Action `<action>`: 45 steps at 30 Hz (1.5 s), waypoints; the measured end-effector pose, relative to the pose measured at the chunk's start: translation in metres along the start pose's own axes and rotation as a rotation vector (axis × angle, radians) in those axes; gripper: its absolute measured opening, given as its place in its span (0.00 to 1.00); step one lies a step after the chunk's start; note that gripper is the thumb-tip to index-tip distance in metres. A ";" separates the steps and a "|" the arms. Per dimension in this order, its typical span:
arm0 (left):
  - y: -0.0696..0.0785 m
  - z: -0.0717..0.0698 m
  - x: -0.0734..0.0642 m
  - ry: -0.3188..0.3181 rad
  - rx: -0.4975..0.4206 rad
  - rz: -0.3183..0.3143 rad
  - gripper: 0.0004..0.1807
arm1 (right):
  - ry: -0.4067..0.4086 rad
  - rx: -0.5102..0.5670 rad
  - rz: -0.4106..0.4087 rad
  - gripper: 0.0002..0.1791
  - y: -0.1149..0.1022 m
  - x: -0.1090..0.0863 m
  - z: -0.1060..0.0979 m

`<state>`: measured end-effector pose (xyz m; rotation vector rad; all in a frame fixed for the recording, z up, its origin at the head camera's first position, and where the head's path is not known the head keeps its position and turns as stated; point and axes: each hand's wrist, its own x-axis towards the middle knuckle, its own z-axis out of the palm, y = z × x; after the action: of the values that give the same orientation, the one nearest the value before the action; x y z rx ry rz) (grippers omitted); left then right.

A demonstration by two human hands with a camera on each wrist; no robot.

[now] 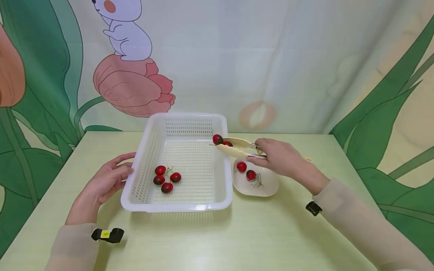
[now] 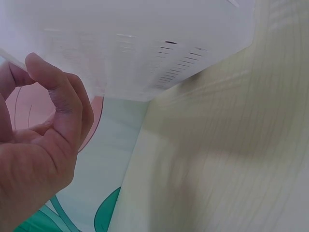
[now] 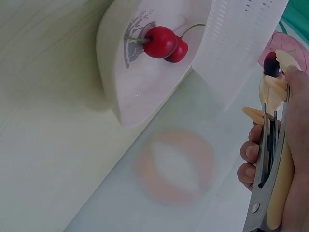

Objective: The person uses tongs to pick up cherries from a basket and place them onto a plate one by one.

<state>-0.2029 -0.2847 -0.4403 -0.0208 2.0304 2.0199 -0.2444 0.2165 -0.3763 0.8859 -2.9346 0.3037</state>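
Note:
My right hand (image 1: 279,156) grips a pair of metal tongs (image 3: 263,193) with cream-coloured tips. Between the tips are two dark red cherries (image 1: 218,139), held over the right rim of a white plastic basket (image 1: 188,207). Several cherries (image 1: 167,187) with green stems lie on the left part of the basket's floor. My left hand (image 1: 110,177) holds the basket's left rim; in the left wrist view its fingers (image 2: 63,96) curl at the rim. Two more cherries (image 3: 160,42) sit in a small white dish (image 1: 255,191) just right of the basket, below my right hand.
Basket and dish stand on a pale wood-grain table (image 1: 190,244). Behind it hangs a curtain (image 1: 217,75) printed with flowers and a white animal. A small beige item (image 1: 307,159) shows partly behind my right wrist. Black bands sit on both sleeves.

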 end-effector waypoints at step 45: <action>0.002 0.002 -0.003 0.027 0.039 -0.018 0.36 | -0.031 0.004 0.133 0.29 0.065 -0.071 0.041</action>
<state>-0.1999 -0.2832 -0.4376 -0.0585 2.0778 1.9790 -0.2209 0.2999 -0.4358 0.7027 -3.0290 0.3053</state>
